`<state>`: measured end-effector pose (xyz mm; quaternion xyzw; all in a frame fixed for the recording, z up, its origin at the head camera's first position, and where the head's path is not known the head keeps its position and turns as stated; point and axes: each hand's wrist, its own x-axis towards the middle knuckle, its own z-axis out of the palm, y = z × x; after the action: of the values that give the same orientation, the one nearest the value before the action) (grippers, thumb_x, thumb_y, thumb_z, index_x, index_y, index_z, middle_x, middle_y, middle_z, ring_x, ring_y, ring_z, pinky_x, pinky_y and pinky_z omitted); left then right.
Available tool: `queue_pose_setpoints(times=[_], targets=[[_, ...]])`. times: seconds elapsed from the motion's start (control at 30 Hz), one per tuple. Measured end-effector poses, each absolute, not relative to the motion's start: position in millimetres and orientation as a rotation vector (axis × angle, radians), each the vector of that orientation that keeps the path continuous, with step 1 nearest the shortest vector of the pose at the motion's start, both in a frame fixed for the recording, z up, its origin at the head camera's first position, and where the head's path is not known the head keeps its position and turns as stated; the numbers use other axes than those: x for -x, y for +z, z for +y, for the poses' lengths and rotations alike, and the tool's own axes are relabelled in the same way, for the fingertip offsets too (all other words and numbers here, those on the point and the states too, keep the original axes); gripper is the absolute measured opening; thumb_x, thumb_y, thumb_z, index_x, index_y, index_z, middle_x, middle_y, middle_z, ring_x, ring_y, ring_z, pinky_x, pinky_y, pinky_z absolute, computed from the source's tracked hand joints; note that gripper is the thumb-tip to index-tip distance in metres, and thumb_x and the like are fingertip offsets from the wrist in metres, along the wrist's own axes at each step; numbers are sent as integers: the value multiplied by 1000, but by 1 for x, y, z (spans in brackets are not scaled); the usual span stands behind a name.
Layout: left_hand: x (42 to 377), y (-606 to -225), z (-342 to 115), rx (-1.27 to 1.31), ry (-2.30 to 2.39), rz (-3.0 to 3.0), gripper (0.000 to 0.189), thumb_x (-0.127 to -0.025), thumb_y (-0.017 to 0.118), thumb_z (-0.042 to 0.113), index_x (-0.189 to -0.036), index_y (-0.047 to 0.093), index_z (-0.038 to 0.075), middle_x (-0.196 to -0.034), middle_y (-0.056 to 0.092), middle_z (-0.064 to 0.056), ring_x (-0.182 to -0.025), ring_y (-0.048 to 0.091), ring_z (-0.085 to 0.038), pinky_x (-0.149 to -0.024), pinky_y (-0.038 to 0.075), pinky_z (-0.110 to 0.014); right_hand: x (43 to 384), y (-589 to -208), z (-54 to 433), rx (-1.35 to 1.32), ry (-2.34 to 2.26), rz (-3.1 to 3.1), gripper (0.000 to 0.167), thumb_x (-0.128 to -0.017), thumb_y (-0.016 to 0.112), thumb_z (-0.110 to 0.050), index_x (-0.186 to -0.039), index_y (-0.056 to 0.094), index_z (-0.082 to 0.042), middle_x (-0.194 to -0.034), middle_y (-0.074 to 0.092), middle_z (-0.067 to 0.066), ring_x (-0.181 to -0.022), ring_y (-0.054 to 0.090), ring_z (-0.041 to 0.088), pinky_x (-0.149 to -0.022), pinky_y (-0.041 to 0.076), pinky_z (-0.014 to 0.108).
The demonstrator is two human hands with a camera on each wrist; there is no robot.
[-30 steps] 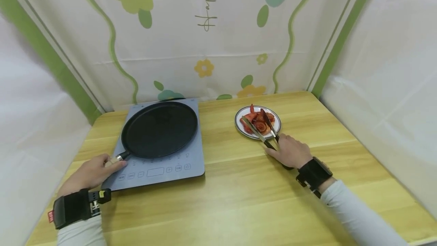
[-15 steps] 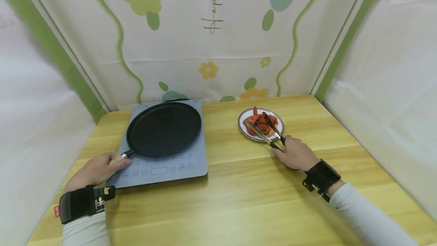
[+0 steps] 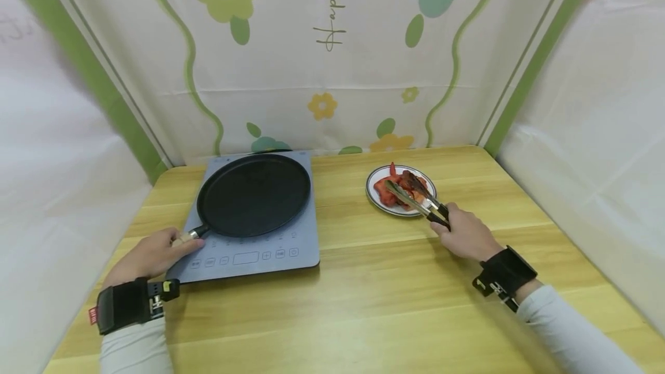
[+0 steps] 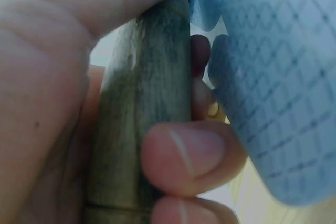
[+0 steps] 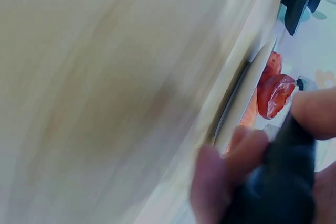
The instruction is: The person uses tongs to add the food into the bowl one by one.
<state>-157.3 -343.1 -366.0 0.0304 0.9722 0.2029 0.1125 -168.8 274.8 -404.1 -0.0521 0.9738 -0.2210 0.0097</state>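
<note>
My left hand (image 3: 150,255) grips the wooden handle (image 4: 152,98) of a flat black frying pan (image 3: 254,195). The pan rests on a grey induction cooktop (image 3: 291,244). In my right hand (image 3: 464,232) is a pair of metal tongs (image 3: 407,198) with black grips (image 5: 278,182). The tong tips are a little apart, over reddish pieces of food (image 3: 387,192), like marinated meat, on a white dark-rimmed plate (image 3: 376,204). One glossy red piece (image 5: 275,95) stands high above the plate's edge in the right wrist view; I cannot tell if the tongs pinch it.
Both cooktop and plate stand on a wood-grain table (image 3: 343,310), plate to the right of cooktop. A white floral curtain (image 3: 291,56) hangs along the table's back edge. White sheets close off both sides.
The tong arms have drawn closer together over the food, and my right hand has shifted slightly right. The head view has moved a little. My left hand still holds the pan handle.
</note>
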Motion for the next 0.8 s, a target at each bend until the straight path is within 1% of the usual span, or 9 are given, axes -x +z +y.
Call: queue_pose_setpoints(times=[0.07, 0.13, 0.23, 0.3, 0.37, 0.4, 0.6, 0.7, 0.8], targets=[[157, -366, -343, -84, 595, 2855, 53, -106, 56, 53, -94, 55, 2, -81, 48, -5, -77, 50, -22, -68, 36, -34, 168, -403, 277, 166, -691, 3064, 49, -107, 58, -36, -129, 50, 7, -86, 58, 12, -70, 55, 24, -56, 38, 35], [157, -366, -342, -83, 597, 2856, 52, -106, 56, 52, -94, 56, 2, -80, 48, -5, -77, 50, -21, -68, 36, -34, 166, -403, 280, 156, -699, 3083, 57, -108, 56, -40, -136, 48, 8, -90, 61, 15, -72, 57, 24, -56, 40, 35], [156, -366, -342, -81, 603, 2853, 51, -106, 56, 52, -94, 55, 2, -80, 48, -5, -76, 50, -21, -67, 36, -34, 165, -403, 283, 103, -685, 3105, 73, -106, 53, -57, -142, 47, 6, -95, 65, 18, -74, 59, 26, -56, 42, 35], [156, -366, -342, -75, 606, 2851, 52, -106, 56, 52, -94, 55, 2, -80, 48, -5, -77, 50, -21, -67, 36, -34, 165, -403, 284, 73, -657, 3116, 79, -104, 51, -66, -140, 48, 4, -95, 64, 18, -74, 60, 26, -54, 41, 35], [156, -365, -341, -71, 609, 2848, 52, -106, 56, 53, -94, 55, 2, -80, 48, -5, -77, 50, -21, -68, 37, -34, 164, -404, 286, 57, -618, 3128, 80, -101, 48, -73, -133, 51, 0, -90, 62, 15, -71, 58, 25, -52, 40, 35], [156, -365, -341, -68, 609, 2848, 53, -106, 56, 53, -94, 55, 2, -81, 48, -5, -77, 50, -22, -68, 37, -34, 164, -404, 287, 58, -602, 3135, 77, -101, 48, -74, -129, 52, -2, -87, 60, 13, -70, 57, 25, -51, 39, 35], [156, -364, -341, -63, 599, 2853, 53, -106, 56, 53, -95, 56, 1, -82, 50, -6, -78, 51, -22, -68, 37, -34, 157, -406, 291, 98, -531, 3215, 63, -101, 51, -72, -105, 54, -9, -78, 53, 7, -66, 53, 22, -48, 34, 35], [156, -364, -341, -59, 595, 2853, 54, -106, 56, 54, -95, 57, 1, -82, 51, -6, -78, 51, -22, -68, 37, -34, 156, -408, 292, 144, -499, 3271, 56, -100, 56, -69, -93, 52, -13, -73, 49, 3, -61, 48, 19, -47, 32, 34], [156, -364, -341, -56, 591, 2850, 54, -106, 55, 54, -95, 56, 1, -83, 51, -6, -79, 51, -23, -68, 37, -34, 156, -409, 292, 195, -460, 3324, 53, -99, 61, -66, -84, 50, -17, -70, 47, 0, -57, 45, 16, -46, 30, 32]])
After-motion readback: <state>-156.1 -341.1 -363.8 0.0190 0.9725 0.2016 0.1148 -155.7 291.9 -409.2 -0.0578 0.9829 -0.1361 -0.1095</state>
